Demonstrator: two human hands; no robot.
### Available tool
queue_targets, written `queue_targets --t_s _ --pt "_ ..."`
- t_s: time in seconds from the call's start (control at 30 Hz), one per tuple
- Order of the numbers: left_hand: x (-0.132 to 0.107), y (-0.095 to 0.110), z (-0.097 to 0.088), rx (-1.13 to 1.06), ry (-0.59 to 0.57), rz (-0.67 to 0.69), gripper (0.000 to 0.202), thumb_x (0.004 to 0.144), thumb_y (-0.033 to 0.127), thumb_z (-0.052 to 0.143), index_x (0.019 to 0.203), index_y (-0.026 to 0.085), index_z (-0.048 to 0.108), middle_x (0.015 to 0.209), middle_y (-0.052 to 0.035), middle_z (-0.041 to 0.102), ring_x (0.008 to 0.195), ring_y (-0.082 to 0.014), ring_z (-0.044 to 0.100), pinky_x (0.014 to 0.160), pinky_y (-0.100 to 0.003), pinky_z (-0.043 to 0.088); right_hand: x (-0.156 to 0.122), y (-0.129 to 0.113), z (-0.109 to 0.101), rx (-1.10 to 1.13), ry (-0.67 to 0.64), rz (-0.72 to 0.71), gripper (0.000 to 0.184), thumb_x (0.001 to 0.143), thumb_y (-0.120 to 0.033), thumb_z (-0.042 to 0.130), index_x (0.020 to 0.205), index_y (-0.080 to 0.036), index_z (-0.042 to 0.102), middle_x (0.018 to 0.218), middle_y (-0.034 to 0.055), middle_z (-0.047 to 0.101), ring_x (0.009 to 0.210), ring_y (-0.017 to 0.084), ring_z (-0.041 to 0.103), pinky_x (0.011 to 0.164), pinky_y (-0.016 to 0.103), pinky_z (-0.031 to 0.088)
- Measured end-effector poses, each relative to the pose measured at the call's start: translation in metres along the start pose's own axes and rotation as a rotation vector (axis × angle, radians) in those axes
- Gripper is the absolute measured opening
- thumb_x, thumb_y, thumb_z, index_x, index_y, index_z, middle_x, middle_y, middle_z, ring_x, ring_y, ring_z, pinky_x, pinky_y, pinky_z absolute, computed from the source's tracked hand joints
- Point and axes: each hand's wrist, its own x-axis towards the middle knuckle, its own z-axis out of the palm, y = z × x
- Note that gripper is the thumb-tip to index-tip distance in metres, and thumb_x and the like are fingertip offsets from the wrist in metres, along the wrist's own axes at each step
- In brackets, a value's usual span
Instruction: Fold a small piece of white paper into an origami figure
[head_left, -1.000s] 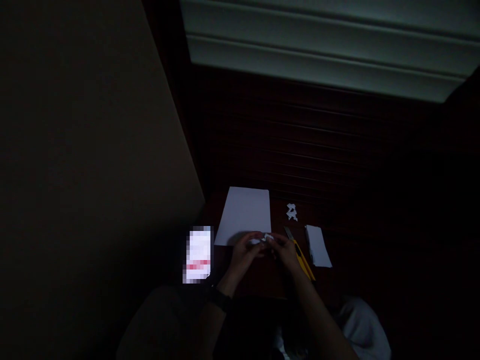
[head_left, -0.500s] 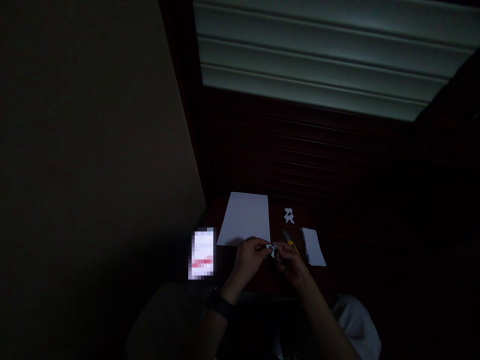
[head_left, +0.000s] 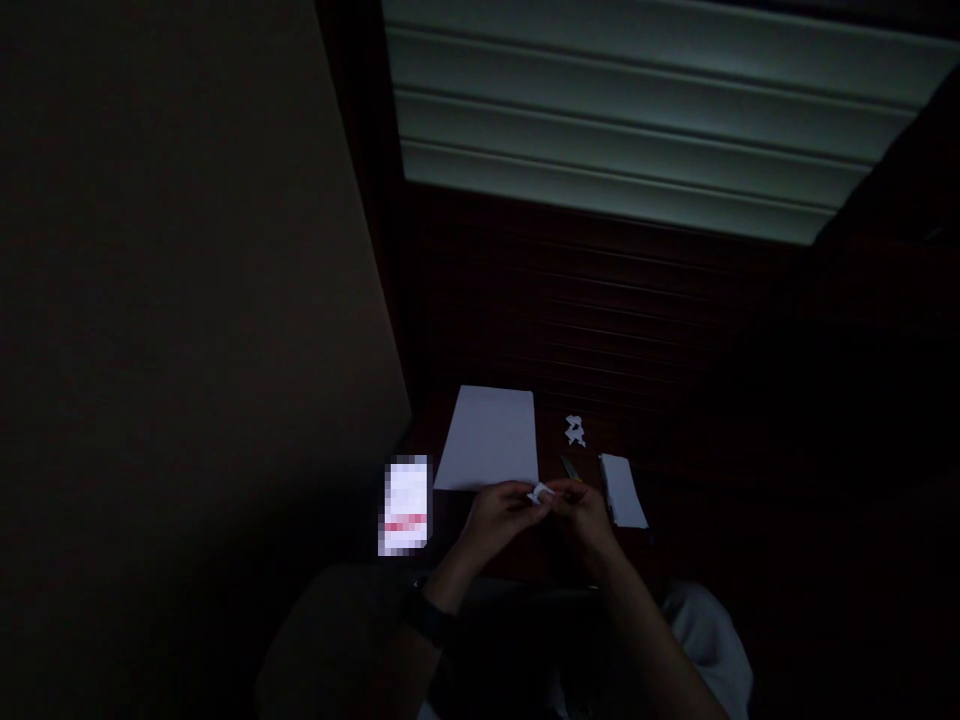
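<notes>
A small folded piece of white paper [head_left: 539, 493] is pinched between both hands above the dark table. My left hand [head_left: 499, 518] has its thumb and fingertips closed on the paper's left side. From the other side, my right hand [head_left: 583, 517] grips it, its fingers covering part of the fold. Just beyond the right hand lies a utility knife [head_left: 571, 467], its handle mostly hidden behind that hand. Several small folded white paper pieces [head_left: 575, 431] lie farther back. A large white sheet [head_left: 489, 436] rests behind my left hand.
A lit, pixelated screen [head_left: 405, 505] sits at the table's left. On the right lies a stack of small white paper [head_left: 624, 491] with a dark edge. A wall [head_left: 225, 250] rises at left, and a slatted shutter [head_left: 615, 110] stands beyond the table.
My right hand has turned and closed in over the folded paper, so the fingers now cover more of it. The knife's yellow handle has become mostly hidden. The view has shifted slightly.
</notes>
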Motion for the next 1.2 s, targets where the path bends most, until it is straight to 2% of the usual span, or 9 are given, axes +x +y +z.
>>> queue_targets --t_s 0.17,0.4,0.6,0.77,0.87,0.97,1.03,1.1,1.2 --pt "-0.001 0.015 -0.006 0.313 -0.039 0.062 0.030 0.079 0.041 0.049 0.081 0.014 0.063 0.075 -0.0052 0.064 0.067 -0.0161 0.059 0.058 -0.025 0.046 0.000 -0.006 -0.001 -0.211 -0.051 -0.095 0.023 0.060 -0.027 0.073 0.078 -0.016 0.065 0.059 -0.0015 0.056 0.051 0.011 0.049 0.048 0.021 0.037" --pt "-0.005 0.026 -0.004 0.775 -0.167 0.323 0.031 0.090 0.027 0.030 0.091 0.017 0.059 0.088 -0.0045 0.061 0.081 -0.0147 0.055 0.075 -0.026 0.041 -0.001 -0.010 -0.005 -0.215 -0.166 -0.087 0.029 0.058 -0.022 0.073 0.083 -0.019 0.059 0.059 -0.0063 0.048 0.050 0.007 0.043 0.048 0.019 0.035" --pt "-0.006 0.017 0.001 0.889 -0.192 0.350 0.030 0.090 0.023 0.029 0.089 0.016 0.058 0.087 -0.0057 0.060 0.080 -0.0149 0.055 0.071 -0.025 0.041 -0.001 -0.018 -0.016 -0.228 -0.316 0.042 0.038 0.051 -0.016 0.076 0.085 -0.019 0.059 0.064 -0.0062 0.051 0.055 0.008 0.047 0.053 0.020 0.040" --pt "-0.011 0.014 0.005 0.898 -0.227 0.403 0.028 0.089 0.022 0.031 0.097 0.017 0.057 0.092 -0.0063 0.060 0.083 -0.0156 0.055 0.074 -0.026 0.041 0.002 -0.015 -0.020 -0.179 -0.342 0.206 0.043 0.047 -0.012 0.074 0.087 -0.019 0.060 0.062 -0.0065 0.052 0.049 0.008 0.048 0.049 0.021 0.042" --pt "-0.010 0.013 0.002 0.868 -0.208 0.400 0.028 0.089 0.023 0.031 0.094 0.017 0.058 0.090 -0.0062 0.061 0.081 -0.0154 0.056 0.073 -0.026 0.041 0.003 -0.011 -0.017 -0.183 -0.315 0.188 0.040 0.050 -0.013 0.072 0.087 -0.019 0.061 0.062 -0.0061 0.053 0.049 0.009 0.050 0.049 0.022 0.042" --pt "-0.006 0.007 -0.004 0.814 -0.160 0.333 0.031 0.089 0.029 0.031 0.083 0.018 0.059 0.082 -0.0049 0.062 0.077 -0.0148 0.056 0.072 -0.025 0.040 0.002 -0.006 -0.013 -0.351 -0.181 0.018 0.027 0.056 -0.018 0.071 0.081 -0.018 0.062 0.068 -0.0019 0.058 0.058 0.013 0.055 0.055 0.024 0.045" --pt "-0.002 0.001 -0.008 0.739 -0.038 0.257 0.031 0.087 0.035 0.034 0.084 0.018 0.059 0.085 -0.0050 0.062 0.082 -0.0163 0.056 0.076 -0.027 0.040 0.001 -0.003 -0.010 -0.549 -0.048 -0.133 0.015 0.064 -0.022 0.067 0.077 -0.017 0.063 0.072 0.0022 0.062 0.066 0.017 0.058 0.060 0.028 0.046" --pt "0.000 -0.008 -0.008 0.594 0.100 0.049 0.037 0.084 0.046 0.037 0.081 0.017 0.059 0.076 -0.0055 0.063 0.073 -0.0172 0.059 0.069 -0.028 0.042 -0.003 -0.001 -0.007 -0.747 0.059 -0.318 0.009 0.072 -0.021 0.059 0.078 -0.019 0.065 0.079 0.0050 0.064 0.075 0.020 0.059 0.068 0.031 0.046" --pt "-0.003 -0.018 -0.004 0.160 0.027 -0.326 0.053 0.079 0.058 0.035 0.083 0.012 0.061 0.075 -0.0096 0.065 0.066 -0.0183 0.061 0.058 -0.027 0.044 -0.011 0.002 -0.004 -0.963 0.031 -0.598 0.021 0.077 -0.011 0.049 0.085 -0.021 0.065 0.090 0.0060 0.064 0.085 0.020 0.058 0.076 0.033 0.045"
